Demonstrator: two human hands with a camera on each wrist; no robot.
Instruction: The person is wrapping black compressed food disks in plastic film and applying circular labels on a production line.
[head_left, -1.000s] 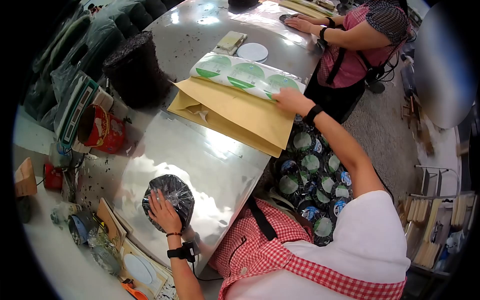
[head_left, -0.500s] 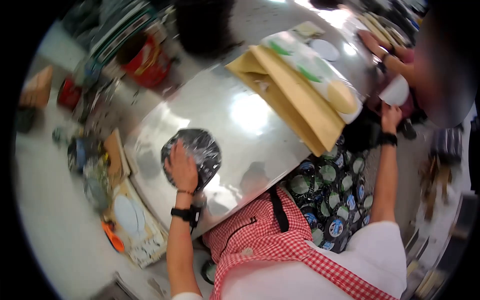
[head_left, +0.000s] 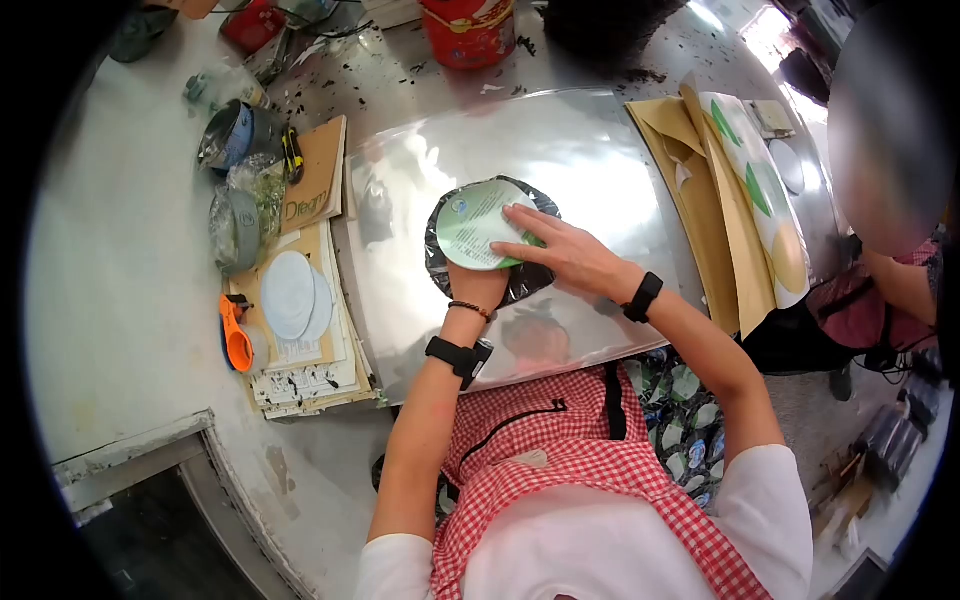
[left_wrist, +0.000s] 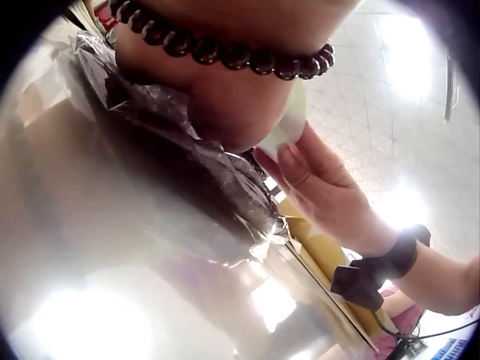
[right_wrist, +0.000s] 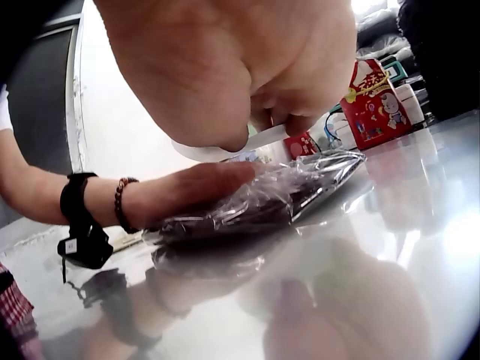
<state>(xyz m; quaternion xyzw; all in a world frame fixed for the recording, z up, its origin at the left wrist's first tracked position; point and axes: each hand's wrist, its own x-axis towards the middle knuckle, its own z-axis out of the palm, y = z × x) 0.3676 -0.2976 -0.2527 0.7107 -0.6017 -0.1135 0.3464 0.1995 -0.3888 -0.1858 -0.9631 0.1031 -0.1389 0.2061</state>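
A round green-and-white label [head_left: 470, 228] is pinched at its right edge by my right hand [head_left: 585, 262], thumb on one side and fingers on the other. It lies over a flat dark package in clear plastic film [head_left: 530, 284], on the shiny metal sheet [head_left: 600, 150]. My left hand [head_left: 480, 287] rests on the package, its fingers covered by the label in the head view. From the right wrist view, the left hand [right_wrist: 199, 187] stretches low along the crinkled film, with the label's pale edge [right_wrist: 266, 138] just above it.
Right of the metal sheet lies a brown paper sleeve [head_left: 745, 270] with printed label sheets [head_left: 765, 205]. On the left are white discs [head_left: 288, 293] on boards, orange-handled scissors [head_left: 236, 338] and a yellow cutter [head_left: 292, 157]. A red bucket [head_left: 468, 35] stands behind.
The right hand took a round label from the printed stack and brought it left over the package. My left hand stays on the package. The head view has turned left and down.
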